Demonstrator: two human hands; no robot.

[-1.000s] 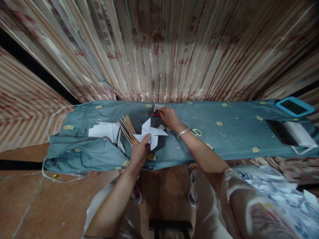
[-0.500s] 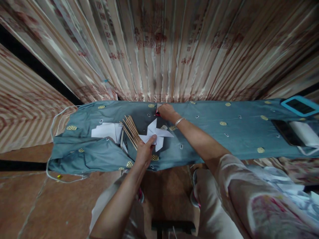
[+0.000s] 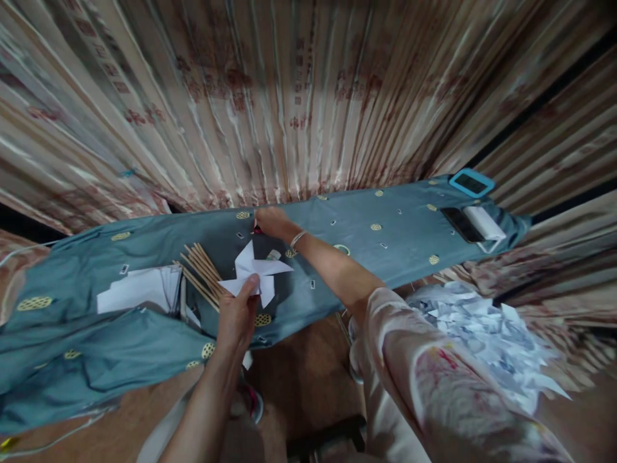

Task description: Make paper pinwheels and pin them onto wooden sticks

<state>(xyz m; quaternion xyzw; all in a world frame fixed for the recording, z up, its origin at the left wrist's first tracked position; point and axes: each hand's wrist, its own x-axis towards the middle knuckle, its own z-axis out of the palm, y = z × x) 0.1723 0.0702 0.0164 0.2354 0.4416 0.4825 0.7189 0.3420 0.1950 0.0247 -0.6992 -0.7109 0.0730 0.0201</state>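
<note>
My left hand (image 3: 237,313) pinches the lower edge of a white folded paper pinwheel (image 3: 255,273) held just over the blue-grey cloth covering a narrow table (image 3: 400,238). My right hand (image 3: 270,222) reaches to the far edge of the cloth, fingers closed on a small red-and-dark item I cannot make out (image 3: 257,228). A silver bracelet (image 3: 297,239) circles that wrist. Several thin wooden sticks (image 3: 202,273) lie left of the pinwheel, beside a stack of white paper sheets (image 3: 137,296). A small pale object (image 3: 274,255) rests near the pinwheel.
At the table's far right lie a dark phone (image 3: 460,224), a white box (image 3: 484,225) and a teal-framed device (image 3: 471,182). A heap of white paper scraps (image 3: 482,334) covers the floor on the right. Striped curtains (image 3: 299,96) hang behind the table.
The view has swung and tilted, so the table now slants up to the right. Both hands keep their places, the left on the pinwheel, the right at the far edge.
</note>
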